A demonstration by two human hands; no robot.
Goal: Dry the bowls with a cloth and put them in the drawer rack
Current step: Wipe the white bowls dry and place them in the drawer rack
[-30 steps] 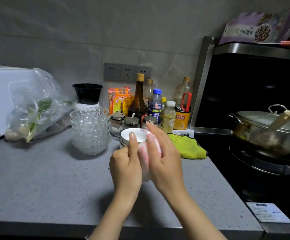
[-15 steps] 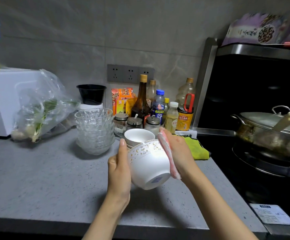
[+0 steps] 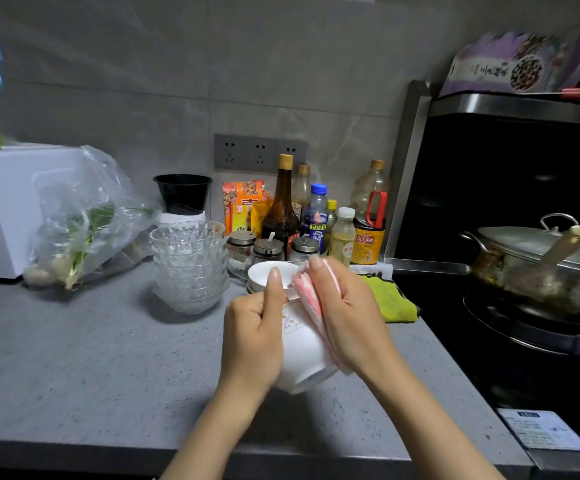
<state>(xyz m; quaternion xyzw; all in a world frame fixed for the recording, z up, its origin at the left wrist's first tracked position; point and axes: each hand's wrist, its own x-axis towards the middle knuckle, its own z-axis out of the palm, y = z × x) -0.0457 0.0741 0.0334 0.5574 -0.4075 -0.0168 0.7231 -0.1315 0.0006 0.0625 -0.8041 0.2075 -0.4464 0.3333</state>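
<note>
white bowl held above the tabletop between two hands, cloth against its side.
the left hand (image 3: pixel 252 337) has its grip clamped on the white bowl (image 3: pixel 302 355), thumb lying up the wall toward the rim; the bowl is tilted, foot toward the person, clear of the grey tabletop (image 3: pixel 73 358). the right hand (image 3: pixel 347 317) has its grip curved round a pink-and-white cloth (image 3: pixel 311 299), holding it against the bowl's right side. just behind stand the stacked bowls (image 3: pixel 267 273); left of them, a pile of glass bowls (image 3: pixel 189 265); to the right, a yellow-green rag (image 3: pixel 390 297).
</note>
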